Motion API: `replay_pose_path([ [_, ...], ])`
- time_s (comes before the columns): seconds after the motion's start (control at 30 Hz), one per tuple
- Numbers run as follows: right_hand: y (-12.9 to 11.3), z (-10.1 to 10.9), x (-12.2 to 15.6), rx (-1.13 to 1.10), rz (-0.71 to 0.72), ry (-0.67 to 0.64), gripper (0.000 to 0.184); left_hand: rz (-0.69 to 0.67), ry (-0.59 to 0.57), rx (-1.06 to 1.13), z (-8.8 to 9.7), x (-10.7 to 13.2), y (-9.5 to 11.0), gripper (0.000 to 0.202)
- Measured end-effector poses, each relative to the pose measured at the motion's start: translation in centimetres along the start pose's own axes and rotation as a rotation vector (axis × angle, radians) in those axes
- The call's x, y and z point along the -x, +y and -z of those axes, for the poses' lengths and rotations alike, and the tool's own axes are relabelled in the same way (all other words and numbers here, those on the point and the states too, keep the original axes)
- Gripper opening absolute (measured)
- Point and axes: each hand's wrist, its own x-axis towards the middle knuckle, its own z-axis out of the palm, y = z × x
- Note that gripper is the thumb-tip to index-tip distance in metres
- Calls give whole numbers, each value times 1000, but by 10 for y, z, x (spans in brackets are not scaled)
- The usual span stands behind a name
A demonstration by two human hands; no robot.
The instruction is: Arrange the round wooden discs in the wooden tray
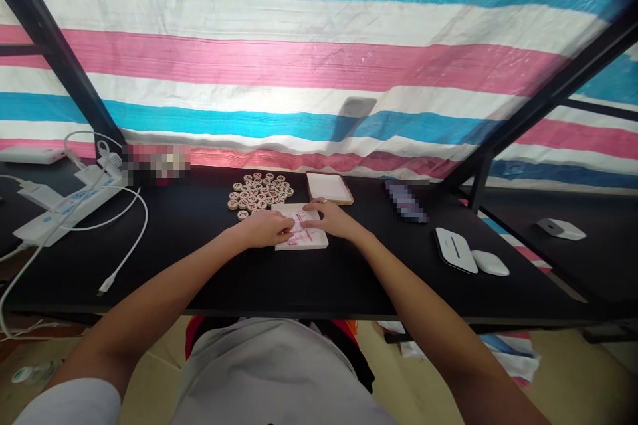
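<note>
A shallow white box [299, 246] lies before me, and in it is a folded see-through sheet with red lines [305, 234], like a xiangqi board. My left hand [266, 229] comes over the box's left side, fingers curled in against the sheet. From the right, my right hand [331, 218] reaches over the box with thumb and fingers apart, the fingertips touching the sheet or the rim. Several round xiangqi pieces [256, 191] with red or dark marks are bunched just beyond my left hand. Behind my right hand rests another shallow box part [329, 187], its white inside facing up.
On the black table [319, 289], a power strip [74, 212] with white cables sits at left. A blurred phone-like object [406, 201], a white flat device [455, 250] and a small white case [490, 263] lie at right. Striped sheeting [309, 66] hangs behind.
</note>
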Motion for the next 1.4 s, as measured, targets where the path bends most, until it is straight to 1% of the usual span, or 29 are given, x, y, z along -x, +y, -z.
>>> replay_pose_path([
  [0.1, 1, 0, -1, -8, -7, -10, 41, 9, -4, -4, 1, 0, 0, 19],
  [0.23, 1, 1, -3, -16, -16, -27, 35, 20, -12, -5, 3, 0, 2, 19],
  [0.47, 3, 0, -3, -21, 8, -11, 27, 20, -18, -14, 2, -1, 1, 18],
  [0.67, 5, 0, -3, -27, 1, -21, 32, 17, -9, 7, 2, 0, 0, 19],
  [0.93, 7, 2, 0, -6, 68, -66, 46, 19, -15, 13, 3, 0, 1, 19],
  [1.03, 8, 1, 0, 4, 72, -72, 42, 19, -5, 23, 2, 0, 1, 19],
  [1.23, 10, -1, -2, -29, 65, -48, 22, 22, -9, 24, 3, 0, 1, 20],
  [1.4, 8, -1, -2, -31, 70, -15, 13, 19, -19, 20, 4, 0, 2, 21],
])
